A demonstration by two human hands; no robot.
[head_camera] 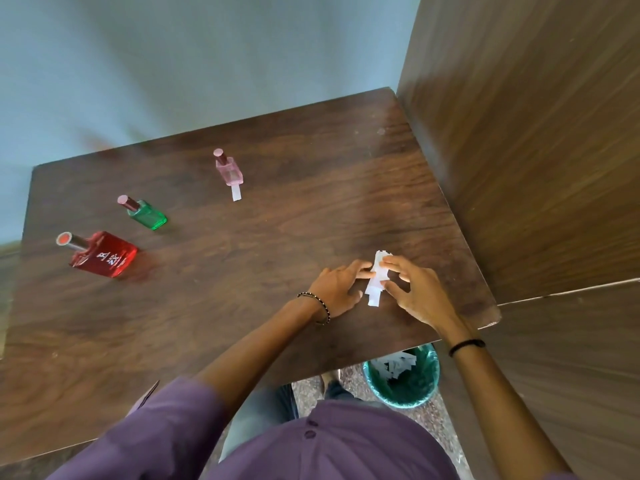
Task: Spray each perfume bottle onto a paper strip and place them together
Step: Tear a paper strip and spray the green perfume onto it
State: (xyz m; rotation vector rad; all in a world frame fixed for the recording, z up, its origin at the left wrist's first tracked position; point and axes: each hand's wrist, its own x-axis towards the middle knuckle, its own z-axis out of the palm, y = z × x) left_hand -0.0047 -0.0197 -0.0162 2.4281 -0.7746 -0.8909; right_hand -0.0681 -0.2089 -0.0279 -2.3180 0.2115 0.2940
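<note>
The stack of paper strips (374,289) lay at the table's (277,254) near right, its long axis running near to far, with the far end tipped slightly right. Your right hand (414,292) pinched it between thumb and forefinger, and your left hand's (337,287) straight fingers touched its left side.
</note>
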